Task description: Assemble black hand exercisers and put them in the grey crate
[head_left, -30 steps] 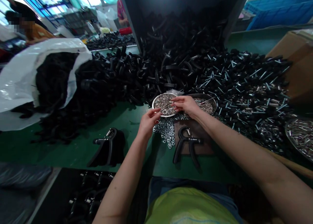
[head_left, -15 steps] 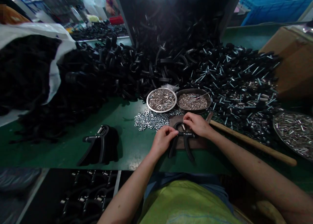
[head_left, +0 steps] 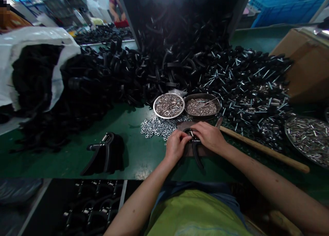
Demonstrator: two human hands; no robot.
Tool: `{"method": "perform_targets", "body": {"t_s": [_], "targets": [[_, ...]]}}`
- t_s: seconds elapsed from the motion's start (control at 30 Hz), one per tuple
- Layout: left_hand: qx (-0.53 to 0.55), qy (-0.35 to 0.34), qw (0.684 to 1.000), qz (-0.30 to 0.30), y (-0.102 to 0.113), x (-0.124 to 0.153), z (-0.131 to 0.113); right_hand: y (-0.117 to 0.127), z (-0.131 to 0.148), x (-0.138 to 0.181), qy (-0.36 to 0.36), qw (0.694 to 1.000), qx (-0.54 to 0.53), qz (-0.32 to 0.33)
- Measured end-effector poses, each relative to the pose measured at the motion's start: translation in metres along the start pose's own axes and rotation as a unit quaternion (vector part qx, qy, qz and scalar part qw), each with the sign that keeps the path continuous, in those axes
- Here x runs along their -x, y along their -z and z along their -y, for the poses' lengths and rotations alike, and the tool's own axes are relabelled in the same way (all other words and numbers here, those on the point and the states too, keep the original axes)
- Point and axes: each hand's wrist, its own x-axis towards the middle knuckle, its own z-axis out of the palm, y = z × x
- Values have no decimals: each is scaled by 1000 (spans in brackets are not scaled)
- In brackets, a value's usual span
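A black hand grip exerciser (head_left: 196,155) lies on a brown pad (head_left: 189,152) in front of me, one handle pointing toward me. My left hand (head_left: 177,145) is closed at its left side, thumb and forefinger pinching near the small metal spring (head_left: 192,134). From the right, my right hand (head_left: 209,136) has its fingers closed over the upper part of the exerciser, by the same spring. The fingers hide much of the frame and the other handle. Left of my hands, a stack of similar grip exercisers (head_left: 109,153) rests on the green table (head_left: 138,160).
Loose nuts (head_left: 156,127) lie behind my left hand, beside a round dish (head_left: 154,109) and an oval tin (head_left: 218,114) of metal parts. A wooden-handled hammer (head_left: 267,150) is at right. Black parts (head_left: 144,71) heap up behind; a cardboard box (head_left: 303,64) stands right.
My left hand has shifted right and now covers the left handle. My right hand has closed in over the exerciser, bringing both hands' fingertips together at the spring.
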Motion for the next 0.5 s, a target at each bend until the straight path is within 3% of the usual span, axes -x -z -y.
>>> {"method": "perform_targets", "body": {"t_s": [0.13,0.33,0.4,0.5], "targets": [[-28,-22,999,-3,-1,0,1,6,-5,18,-16,1000,1,-5],[-179,-192,963,64,6,5,2,9,-7,42,-42,995,82,39],[-184,-173,966,57,11,8,1,7,-9,45,-43,992,92,69],[-184,-86,979,34,17,18,0,4,-12,46,-26,991,81,106]]}}
